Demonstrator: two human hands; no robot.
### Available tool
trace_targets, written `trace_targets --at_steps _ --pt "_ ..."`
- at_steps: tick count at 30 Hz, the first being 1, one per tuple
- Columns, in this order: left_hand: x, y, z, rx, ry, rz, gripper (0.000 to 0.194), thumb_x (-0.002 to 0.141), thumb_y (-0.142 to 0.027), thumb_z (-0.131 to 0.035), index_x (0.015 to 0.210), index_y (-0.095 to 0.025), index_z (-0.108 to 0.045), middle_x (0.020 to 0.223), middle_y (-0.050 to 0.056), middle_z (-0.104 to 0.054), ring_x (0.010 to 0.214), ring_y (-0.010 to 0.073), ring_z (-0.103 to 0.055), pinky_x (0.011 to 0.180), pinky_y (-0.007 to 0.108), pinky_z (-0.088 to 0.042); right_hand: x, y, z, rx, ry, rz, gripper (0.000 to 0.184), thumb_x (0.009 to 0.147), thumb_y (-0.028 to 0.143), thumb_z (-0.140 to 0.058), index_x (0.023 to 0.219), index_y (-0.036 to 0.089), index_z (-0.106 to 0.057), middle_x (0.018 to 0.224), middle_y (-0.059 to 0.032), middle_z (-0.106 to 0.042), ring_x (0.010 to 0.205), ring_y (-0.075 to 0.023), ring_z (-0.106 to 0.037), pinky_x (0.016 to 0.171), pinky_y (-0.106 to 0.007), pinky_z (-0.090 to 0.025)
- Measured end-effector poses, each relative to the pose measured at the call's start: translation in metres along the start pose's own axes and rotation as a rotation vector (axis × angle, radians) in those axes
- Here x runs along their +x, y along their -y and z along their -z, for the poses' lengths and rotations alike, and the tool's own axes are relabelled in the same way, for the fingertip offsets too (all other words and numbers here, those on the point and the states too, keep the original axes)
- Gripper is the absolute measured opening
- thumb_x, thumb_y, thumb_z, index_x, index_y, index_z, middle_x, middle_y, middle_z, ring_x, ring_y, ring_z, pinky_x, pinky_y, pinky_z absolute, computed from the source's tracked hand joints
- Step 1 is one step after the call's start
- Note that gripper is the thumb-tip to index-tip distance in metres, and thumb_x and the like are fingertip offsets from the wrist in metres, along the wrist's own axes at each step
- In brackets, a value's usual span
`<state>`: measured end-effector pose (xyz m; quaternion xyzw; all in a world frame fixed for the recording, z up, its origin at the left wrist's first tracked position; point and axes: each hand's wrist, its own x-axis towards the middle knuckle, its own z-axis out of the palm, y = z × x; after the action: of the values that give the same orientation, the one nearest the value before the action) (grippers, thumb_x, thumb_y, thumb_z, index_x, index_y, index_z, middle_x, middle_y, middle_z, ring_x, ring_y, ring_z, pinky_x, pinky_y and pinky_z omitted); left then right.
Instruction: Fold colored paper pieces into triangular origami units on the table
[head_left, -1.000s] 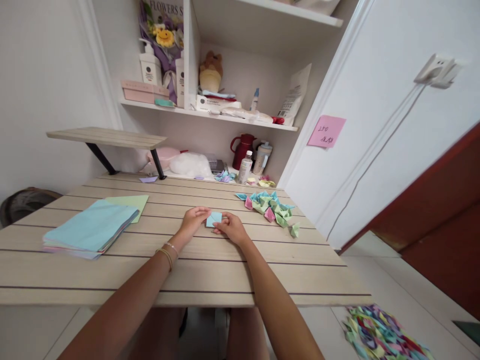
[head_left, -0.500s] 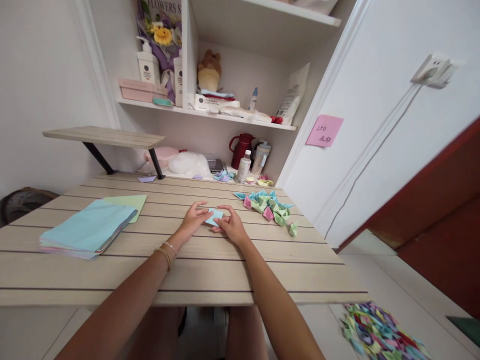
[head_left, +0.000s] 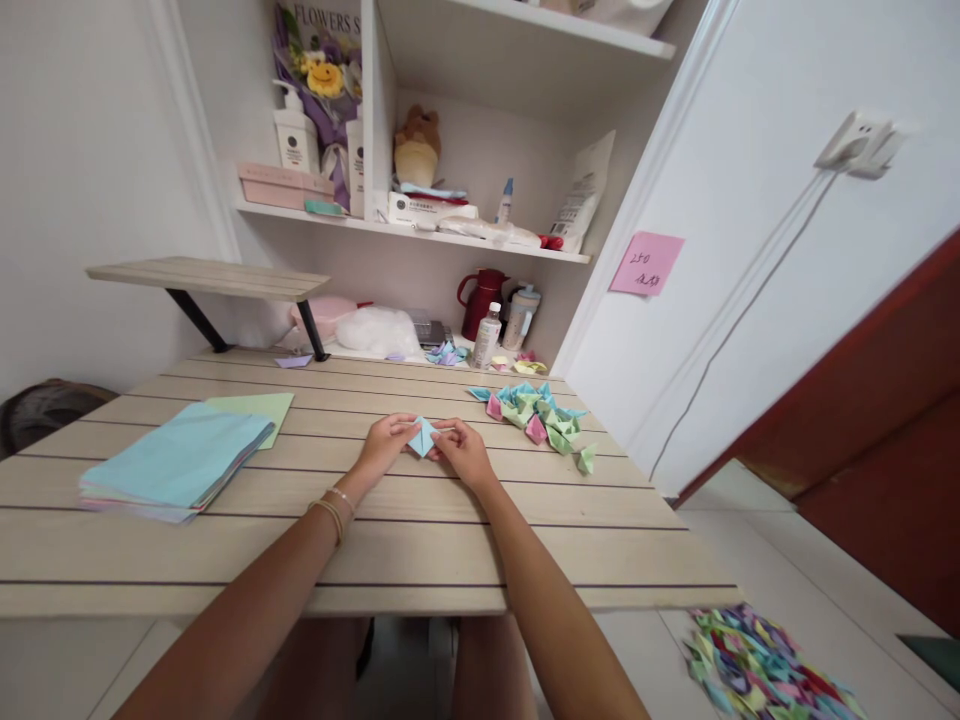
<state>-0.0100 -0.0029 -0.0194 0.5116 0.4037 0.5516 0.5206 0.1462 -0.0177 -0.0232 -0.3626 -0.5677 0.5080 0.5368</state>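
A small folded piece of light blue paper (head_left: 422,438), turned as a diamond with a crease down its middle, is held just above the table. My left hand (head_left: 386,443) pinches its left corner between thumb and fingers. On the opposite corner, my right hand (head_left: 461,451) is closed the same way. To the right lies a cluster of folded paper pieces (head_left: 529,408) in blue, green and pink. A stack of paper sheets (head_left: 176,452), light blue on top, rests at the left, with a green sheet (head_left: 279,410) sticking out behind it.
Behind the slatted table (head_left: 420,545) stand a clear bottle (head_left: 487,337), a red jug (head_left: 482,303) and a cup. A small raised shelf (head_left: 210,277) covers the back left. Many folded papers (head_left: 765,665) lie heaped on the floor at the right.
The blue paper has been turned from a square to a diamond between my hands, and its centre crease now shows. Both hands have shifted only slightly.
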Motion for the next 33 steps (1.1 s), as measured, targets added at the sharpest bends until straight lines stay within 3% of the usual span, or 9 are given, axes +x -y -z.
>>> trace_targets --at_steps 5,10,14,18,26,33 --pt "0.001 -0.003 0.000 0.018 -0.027 -0.056 0.036 0.056 -0.035 -0.074 0.080 -0.014 -0.057 0.068 0.004 -0.067 0.059 0.0157 -0.062 0.054 0.026 -0.050 0.002 0.002 0.002 0.026 -0.029 0.003 0.036 0.064 0.042 -0.066 0.090 0.017 -0.061 0.060 -0.0007 -0.065 0.058 -0.0172 -0.063 0.060 -0.032 -0.054" --pt "-0.001 -0.012 0.000 0.027 0.068 -0.065 0.039 0.049 -0.033 -0.077 0.078 -0.011 -0.065 0.081 0.010 -0.070 0.074 0.0203 -0.064 0.072 0.034 -0.051 0.004 0.006 0.007 0.105 -0.089 -0.010 0.039 0.061 0.042 -0.068 0.091 0.016 -0.065 0.079 -0.0051 -0.069 0.074 -0.0206 -0.065 0.074 -0.036 -0.052" --pt "0.000 -0.011 0.005 0.039 0.063 -0.085 0.039 0.046 -0.031 -0.079 0.077 -0.011 -0.067 0.079 0.009 -0.070 0.072 0.0208 -0.064 0.074 0.036 -0.050 0.004 0.008 0.010 0.122 -0.065 -0.010 0.041 0.059 0.039 -0.070 0.093 0.016 -0.065 0.081 -0.0053 -0.069 0.079 -0.0208 -0.064 0.079 -0.037 -0.050" --pt "0.003 -0.007 0.009 0.091 0.005 -0.118 0.028 0.051 -0.033 -0.076 0.069 -0.013 -0.069 0.071 0.006 -0.070 0.064 0.0185 -0.063 0.068 0.032 -0.052 0.003 0.007 0.011 0.102 -0.049 -0.001 0.033 0.059 0.038 -0.071 0.083 0.016 -0.065 0.076 -0.0046 -0.068 0.074 -0.0188 -0.064 0.077 -0.035 -0.050" --pt "-0.001 -0.015 0.006 0.200 0.016 -0.158 0.020 0.058 -0.035 -0.071 0.058 -0.016 -0.066 0.057 0.003 -0.066 0.055 0.0156 -0.060 0.056 0.025 -0.048 0.004 0.005 0.009 0.010 -0.097 0.025 0.027 0.062 0.042 -0.067 0.068 0.017 -0.062 0.063 -0.0012 -0.064 0.062 -0.0156 -0.060 0.065 -0.030 -0.051" --pt "-0.003 -0.011 0.002 0.122 0.104 -0.146 0.031 0.062 -0.031 -0.070 0.087 -0.013 -0.064 0.063 0.003 -0.065 0.058 0.0147 -0.061 0.056 0.025 -0.050 0.004 0.001 0.009 -0.021 -0.132 0.019 0.032 0.062 0.038 -0.067 0.085 0.016 -0.062 0.054 0.0020 -0.060 0.052 -0.0132 -0.056 0.055 -0.026 -0.048"
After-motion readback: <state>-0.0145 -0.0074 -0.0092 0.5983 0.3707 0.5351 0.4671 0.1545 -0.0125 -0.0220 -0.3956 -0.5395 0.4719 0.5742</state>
